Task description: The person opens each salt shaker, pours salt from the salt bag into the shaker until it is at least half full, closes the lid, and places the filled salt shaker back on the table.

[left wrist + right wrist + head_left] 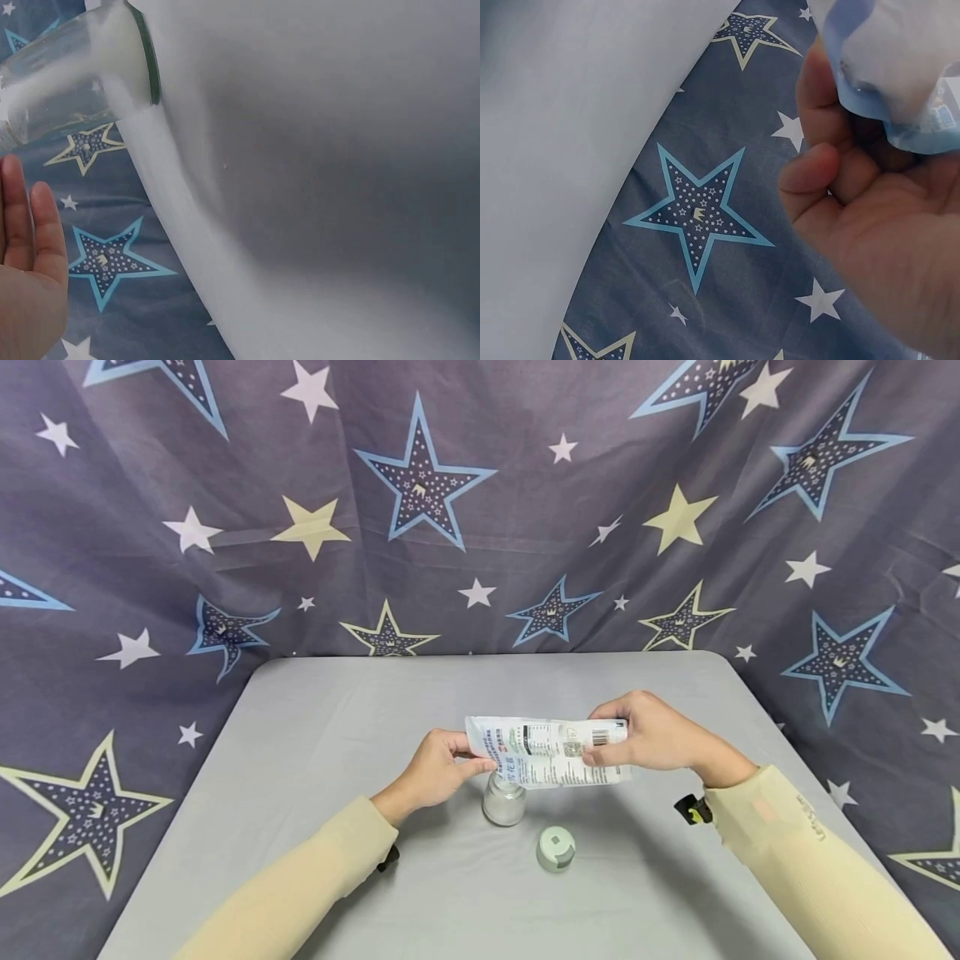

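Observation:
A white printed plastic packet lies on its side in the air, stretched between both hands in the head view. My right hand grips its right end, thumb across the printed face. The left hand pinches the lower left corner, over a small glass jar. The packet's corner overlaps the jar's mouth in this view. White contents show at the green-edged base of the jar in the left wrist view. A pale green cap sits on the table, nearer to me and right of the jar.
A grey-white cloth covers the table. Behind and along its sides hangs a dark curtain with star prints. Dark straps show at both wrists, below the cream sleeves.

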{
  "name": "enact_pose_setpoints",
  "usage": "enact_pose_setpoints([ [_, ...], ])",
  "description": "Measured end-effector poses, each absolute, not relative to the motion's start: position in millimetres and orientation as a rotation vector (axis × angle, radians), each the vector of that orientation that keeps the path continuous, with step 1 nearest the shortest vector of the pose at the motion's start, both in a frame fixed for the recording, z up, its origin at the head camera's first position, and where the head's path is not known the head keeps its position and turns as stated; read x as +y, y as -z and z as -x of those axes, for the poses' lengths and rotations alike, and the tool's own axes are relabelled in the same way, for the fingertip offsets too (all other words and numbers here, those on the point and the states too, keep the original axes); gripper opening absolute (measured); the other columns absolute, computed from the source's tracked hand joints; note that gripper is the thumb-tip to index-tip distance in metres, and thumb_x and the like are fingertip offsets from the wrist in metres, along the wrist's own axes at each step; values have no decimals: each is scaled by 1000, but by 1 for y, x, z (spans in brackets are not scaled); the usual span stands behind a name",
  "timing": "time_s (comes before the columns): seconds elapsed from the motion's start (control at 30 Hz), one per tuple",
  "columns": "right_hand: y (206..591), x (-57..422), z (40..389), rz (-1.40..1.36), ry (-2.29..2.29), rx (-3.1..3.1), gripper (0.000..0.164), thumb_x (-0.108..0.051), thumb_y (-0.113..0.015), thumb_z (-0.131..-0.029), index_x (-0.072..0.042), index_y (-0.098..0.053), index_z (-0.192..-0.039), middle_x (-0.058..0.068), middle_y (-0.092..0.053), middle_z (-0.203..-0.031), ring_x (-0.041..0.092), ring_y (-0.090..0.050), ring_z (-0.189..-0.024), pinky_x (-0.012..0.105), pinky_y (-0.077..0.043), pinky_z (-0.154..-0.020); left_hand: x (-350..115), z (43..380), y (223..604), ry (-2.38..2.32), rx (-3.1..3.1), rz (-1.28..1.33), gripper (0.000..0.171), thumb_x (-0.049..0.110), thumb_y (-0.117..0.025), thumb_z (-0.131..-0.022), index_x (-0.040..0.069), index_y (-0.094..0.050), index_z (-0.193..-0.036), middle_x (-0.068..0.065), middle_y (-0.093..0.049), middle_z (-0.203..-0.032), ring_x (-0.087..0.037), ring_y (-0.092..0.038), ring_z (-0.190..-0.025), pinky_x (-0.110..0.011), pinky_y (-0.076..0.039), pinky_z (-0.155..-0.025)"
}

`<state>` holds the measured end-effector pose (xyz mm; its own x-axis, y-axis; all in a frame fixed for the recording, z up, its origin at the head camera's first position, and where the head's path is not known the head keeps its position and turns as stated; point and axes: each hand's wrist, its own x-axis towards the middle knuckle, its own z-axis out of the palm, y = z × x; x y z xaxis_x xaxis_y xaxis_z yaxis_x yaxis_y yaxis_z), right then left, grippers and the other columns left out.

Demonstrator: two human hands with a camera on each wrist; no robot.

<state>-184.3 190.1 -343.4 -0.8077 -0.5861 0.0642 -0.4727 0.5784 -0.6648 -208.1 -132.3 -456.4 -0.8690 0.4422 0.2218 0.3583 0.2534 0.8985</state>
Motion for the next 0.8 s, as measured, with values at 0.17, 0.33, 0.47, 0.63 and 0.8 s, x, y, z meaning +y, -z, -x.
enact_pose_setpoints([
  [0.17, 343, 190, 184, 899, 1032, 2655, 14, -20, -86, -80, -16, -78, -90, -12, -73, -74, 10, -67, -61, 26, -52, -57, -132, 208, 456, -1710, 2423, -771, 8, 14, -85, -85, 10, -81, -92, 0, -78, -89, -15, -73, -88, -42, -59, -80],
  [0.33, 343, 191, 185, 886, 1038, 2657, 14, -20, -87, -80, -16, -78, -90, -12, -73, -74, 11, -67, -61, 27, -52, -57, -133, 208, 457, -1710, 2420, -785, 8, 12, -85, -84, 9, -81, -91, 1, -78, -88, -15, -73, -87, -42, -59, -79],
  [0.47, 343, 191, 185, 881, 1040, 2655, 14, -20, -86, -80, -15, -79, -91, -11, -74, -75, 11, -68, -63, 27, -53, -59, -133, 209, 457, -1709, 2424, -793, 8, 12, -85, -84, 10, -81, -91, 1, -78, -88, -15, -73, -86, -39, -59, -77],
  [0.63, 344, 191, 185, 874, 1040, 2657, 15, -20, -86, -80, -15, -79, -92, -11, -74, -76, 11, -68, -63, 27, -53, -59, -133, 209, 457, -1702, 2432, -797, 8, 13, -85, -84, 9, -81, -91, 1, -78, -88, -15, -73, -86, -35, -59, -75],
  [0.8, 343, 191, 184, 863, 1054, 2654, 15, -20, -86, -80, -14, -79, -92, -10, -74, -76, 12, -68, -62, 27, -53, -58, -132, 209, 457, -1706, 2434, -801, 8, 13, -85, -84, 9, -82, -91, 0, -78, -88, -15, -73, -85, -32, -58, -74],
])
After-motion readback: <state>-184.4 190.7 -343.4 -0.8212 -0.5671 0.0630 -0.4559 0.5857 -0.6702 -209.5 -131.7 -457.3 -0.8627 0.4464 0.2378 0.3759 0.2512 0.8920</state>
